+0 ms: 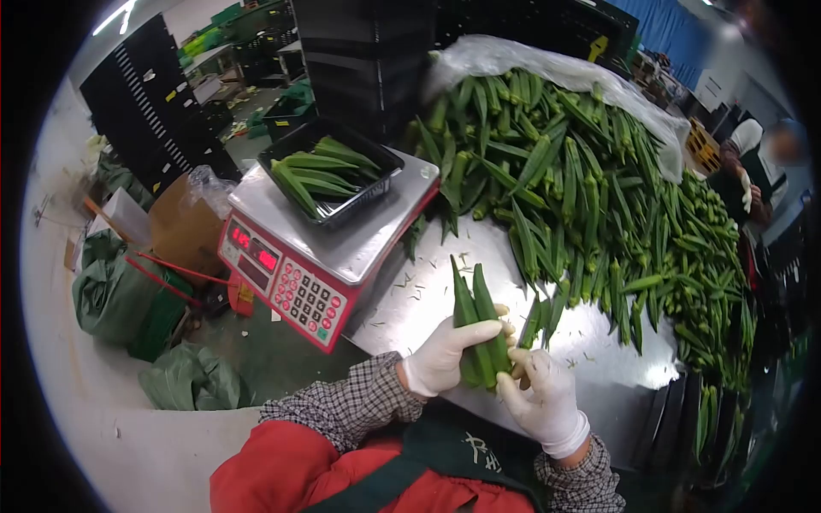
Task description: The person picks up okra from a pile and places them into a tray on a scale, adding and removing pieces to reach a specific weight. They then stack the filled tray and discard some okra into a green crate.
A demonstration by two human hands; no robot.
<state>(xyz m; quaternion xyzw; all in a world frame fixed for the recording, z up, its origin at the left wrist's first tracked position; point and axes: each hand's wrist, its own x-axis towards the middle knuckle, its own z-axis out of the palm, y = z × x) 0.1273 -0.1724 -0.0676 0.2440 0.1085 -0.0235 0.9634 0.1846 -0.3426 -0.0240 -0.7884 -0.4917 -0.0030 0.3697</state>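
Note:
My left hand [453, 353], in a white glove, is closed round a few green okra pods [481, 321], their tips pointing up and away from me. My right hand [547, 398], gloved too, has its thumb and fingers drawn together at the lower, stem end of these pods. A large heap of okra [590, 188] lies just beyond both hands on the metal tabletop [402, 316]. To the left, a black plastic tray [342, 201] with several okra pods in it rests on the digital scale [316, 248], whose red display is lit.
Clear plastic sheeting [547, 64] borders the heap's far side. Black crates [363, 68] are stacked behind the scale. Green sacks [192, 376] lie on the floor at left. Another person [753, 162] stands at far right. Okra scraps litter the tabletop.

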